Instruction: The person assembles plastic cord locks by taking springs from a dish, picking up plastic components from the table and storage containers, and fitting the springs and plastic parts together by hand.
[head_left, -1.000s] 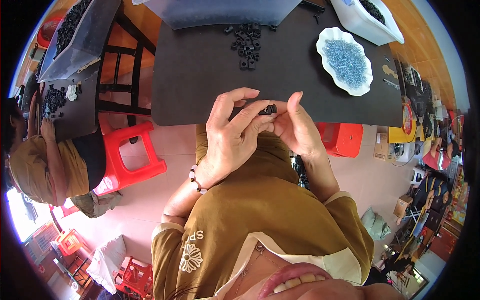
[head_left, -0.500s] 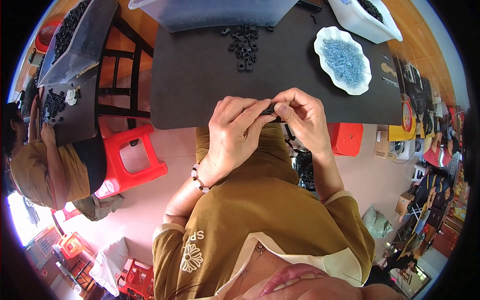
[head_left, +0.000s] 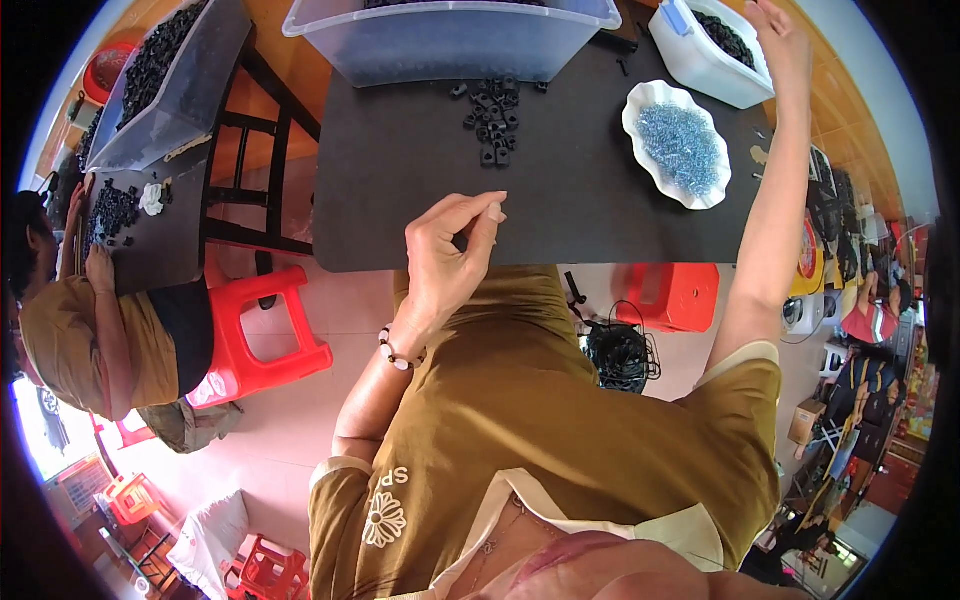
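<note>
My left hand [head_left: 452,245] hovers above the near edge of the dark table. Its thumb and fingertips are pressed together, and whatever they may hold is hidden. Up at the far right, my right hand [head_left: 785,45] reaches past the right end of a white bin [head_left: 715,75] holding small black parts. The upper picture edge cuts off its fingers, so their grip does not show. Beyond my left hand lies a loose cluster of small black plastic parts [head_left: 492,125]. A scalloped white dish [head_left: 716,192] with many tiny shiny bluish pieces [head_left: 680,150] sits nearer than the bin.
A large clear tub [head_left: 450,55] stands at the table's far side. Red stools [head_left: 672,297] are under the table and at left. A co-worker [head_left: 95,330] sits at another table, beside a tub of black parts [head_left: 165,90]. A dark bundle [head_left: 617,355] lies below the table edge.
My hands have come apart; the small black part between them no longer shows. My right hand has swung far up and right to the white bin. My left hand stays near its place, fingers pinched.
</note>
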